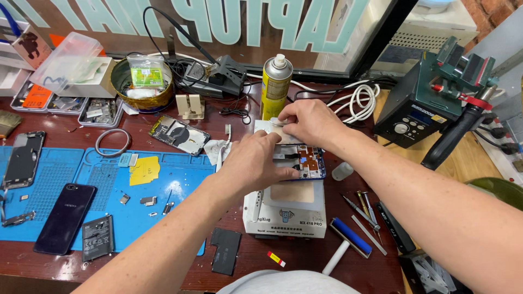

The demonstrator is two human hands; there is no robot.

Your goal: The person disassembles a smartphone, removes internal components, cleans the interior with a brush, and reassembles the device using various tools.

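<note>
A person bends over a cluttered repair counter (pixel 305 261), both bare hands working on an opened phone (pixel 308 160) that lies on a white heating plate (pixel 286 209) at the middle of the scene. The left hand (pixel 253 163) presses down on the phone's near side, fingers curled over its edge in a closed grip on it, hiding much of the device. The right hand (pixel 308 122) reaches over the far end, fingertips pinched on a pale flat panel (pixel 267 128) at the top of the phone; whether that panel is lifted free or still attached cannot be told. Exposed copper-coloured parts show inside the phone's blue frame just right of the left hand. A yellow spray can (pixel 275 87) stands upright just behind the hands. To the left, a blue work mat (pixel 109 185) carries a dark phone (pixel 65 218), a loose battery (pixel 98 238), a yellow sticky note (pixel 144 170) and small metal parts. Another opened handset (pixel 178 134) lies beyond the mat. To the right of the plate sit a roller with a blue head (pixel 348 239) and several thin hand tools (pixel 362 209), and a dark soldering station (pixel 414 106) stands at the far right.
</note>
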